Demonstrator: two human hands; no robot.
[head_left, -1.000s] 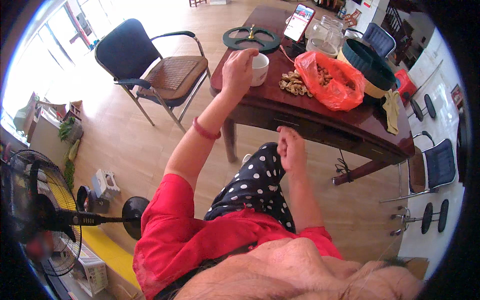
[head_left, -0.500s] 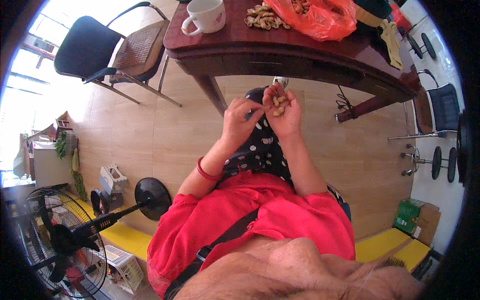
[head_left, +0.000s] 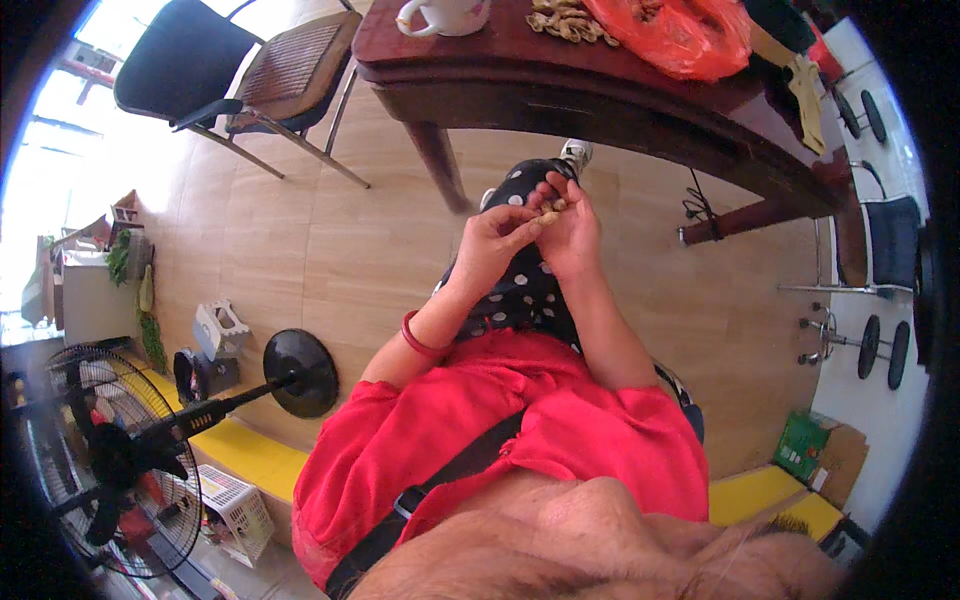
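1. To the left of the bench [head_left: 480, 62], a chair [head_left: 185, 65] is placed; a smooth dark back and a ribbed, woven-looking seat are carried on shiny metal tubing.
2. On the bench's left end, a glossy white mug [head_left: 458, 14] is stood with its curved handle turned left; it could be tipped if caught by a careless reach.
3. In front of the bench, the left hand [head_left: 495, 242] is raised, its grip narrowed to a fingertip pinch on a peanut [head_left: 546, 218]; this could be lost if the rounded shell were squeezed unevenly.
4. Also before the bench, more pale, knobbly peanuts [head_left: 559, 205] are cradled in the right hand [head_left: 574, 240], whose grip is loosely cupped; they could be spilled if the palm were tilted or nudged. Their number cannot be told.
5. Along the bench's middle, curled, brittle-looking shells [head_left: 572, 24] are heaped; they could be scattered by a brushing sleeve.
6. Further right on the bench, a thin, crinkled red bag [head_left: 690, 50] is slumped.
7. At the bench's right end, a limp yellowish cloth [head_left: 806, 100] is draped.
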